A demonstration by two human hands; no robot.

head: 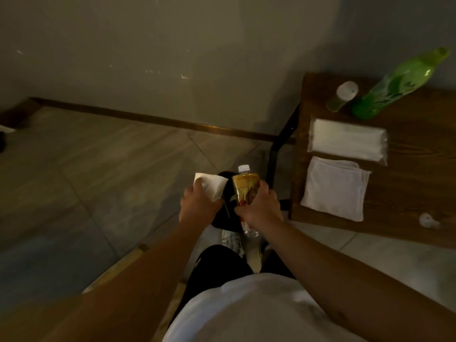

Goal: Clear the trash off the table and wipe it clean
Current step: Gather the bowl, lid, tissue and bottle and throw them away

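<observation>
1. Here, a dark wooden counter (419, 193) with a black metal leg is seen at the right, against a plain wall; the floor is of large grey tiles.
2. On the counter a tall green bottle (394, 87) is stood at the back, with a small white-capped jar (344, 96) just beside it on the left.
3. Nearer, a flat clear-wrapped pack of tissues (348, 141) is laid, and in front of it a folded white cloth (335, 188), soft and square.
4. A small crumpled white scrap (428, 220) is left near the counter's front edge.
5. A black bin (228, 213) is set on the floor beside the counter leg, largely hidden by both hands.
6. A clear plastic bottle (246, 188), white-capped with a yellow and red label, is gripped round its middle by the curled fingers of the right hand (259, 208); its long axis is held roughly upright over the bin, cap pointing away from the person.
7. A white crumpled paper (211, 186) is pinched by the left hand (199, 203), just left of the bottle, above the bin's rim.
</observation>
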